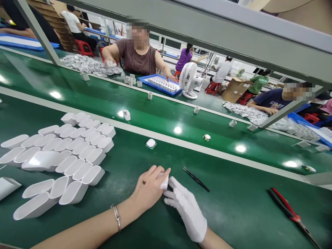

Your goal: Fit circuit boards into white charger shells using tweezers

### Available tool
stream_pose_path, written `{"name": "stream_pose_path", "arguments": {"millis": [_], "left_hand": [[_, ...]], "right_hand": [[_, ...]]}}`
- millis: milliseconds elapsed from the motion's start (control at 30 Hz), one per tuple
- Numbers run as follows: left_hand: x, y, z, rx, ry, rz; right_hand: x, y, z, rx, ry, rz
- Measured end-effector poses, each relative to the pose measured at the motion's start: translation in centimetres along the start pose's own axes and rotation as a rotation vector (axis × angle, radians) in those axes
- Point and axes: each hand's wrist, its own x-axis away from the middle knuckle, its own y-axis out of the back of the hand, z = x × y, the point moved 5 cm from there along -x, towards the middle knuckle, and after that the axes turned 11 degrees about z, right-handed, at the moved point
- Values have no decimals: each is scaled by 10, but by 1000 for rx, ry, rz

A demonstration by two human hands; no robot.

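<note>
My bare left hand [149, 188], with a metal bracelet at the wrist, is closed around a small white plastic housing [164, 182]. Much of that housing is hidden by the fingers. My right hand [186, 209] wears a white glove; its fingers are stretched out and apart at the housing's right side, and whether they touch it I cannot tell. Black tweezers [197, 179] lie just beyond the glove. A small circuit board with a white top [150, 143] sits on the green bench ahead of my left hand.
Many white oval housings [77, 148] stand grouped at left. Red-and-black pliers [293, 216] lie at right. Beyond a pale rail [181, 142], a green conveyor [166, 119] carries scattered parts. Opposite, a person [137, 57] works beside a blue tray [149, 81] and a white fan [188, 77].
</note>
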Motion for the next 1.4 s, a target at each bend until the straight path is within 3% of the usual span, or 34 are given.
{"name": "stream_pose_path", "arguments": {"millis": [67, 167, 300, 467, 667, 933, 1067, 1200, 1300, 1400], "left_hand": [[5, 1, -9, -126, -53, -7], [10, 4, -16, -130, -75, -20], [14, 12, -18, 243, -135, 33], [16, 11, -25, 582, -244, 226], [13, 8, -23, 617, -329, 147], [10, 7, -20, 677, -286, 171], [4, 10, -10, 992, -244, 144], [-2, 9, 1, 1318, -182, 179], [-4, 2, 9, 1206, -65, 222], [-4, -6, 16, 1075, 61, 147]], "right_hand": [[-8, -19, -5, -261, -60, 13], [-19, -29, -3, -431, -96, -28], [-25, -34, 1, -646, -81, 72], [-20, -34, -9, -671, -112, 144], [-17, -35, -8, -614, -128, 252], [-20, -30, -14, -630, -135, 253], [-21, -22, -9, -727, -141, 205], [-23, -18, 12, -522, -21, 192], [-26, -15, 15, -418, 37, 143], [-29, -6, 9, -430, 73, 65]]}}
